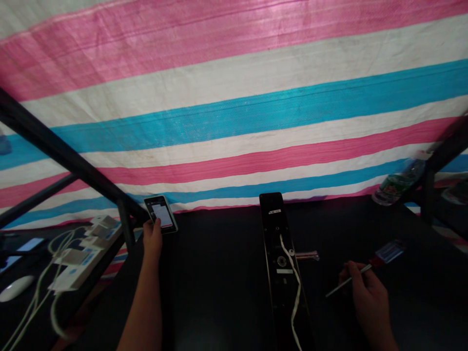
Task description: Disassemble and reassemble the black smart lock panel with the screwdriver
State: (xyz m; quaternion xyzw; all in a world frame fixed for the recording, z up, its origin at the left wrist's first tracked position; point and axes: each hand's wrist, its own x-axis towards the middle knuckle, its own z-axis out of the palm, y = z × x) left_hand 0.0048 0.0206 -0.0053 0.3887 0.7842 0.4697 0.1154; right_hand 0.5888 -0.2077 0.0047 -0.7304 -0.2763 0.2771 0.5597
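My left hand (152, 236) is closed on the lower left corner of a smartphone (162, 214) with a lit screen, at the table's far left edge. Its thumb lies over the front. On the right, my right hand (365, 292) pinches the thin metal shaft of a screwdriver (347, 281); the shaft's free end points down left. A red and pale translucent part in line with it looks like the handle, though it is dim. Between my hands lies a long black panel (272, 273) with small white labels and round fittings. A whitish cable (297, 292) runs along it.
A small reddish translucent piece (307, 255) lies beside the panel. A plastic bottle (397, 183) leans at the back right. On the left are a black frame (73, 161), white power strips (76, 268) with cables and a white mouse (16, 288). Striped sheeting (234, 117) hangs behind the black table.
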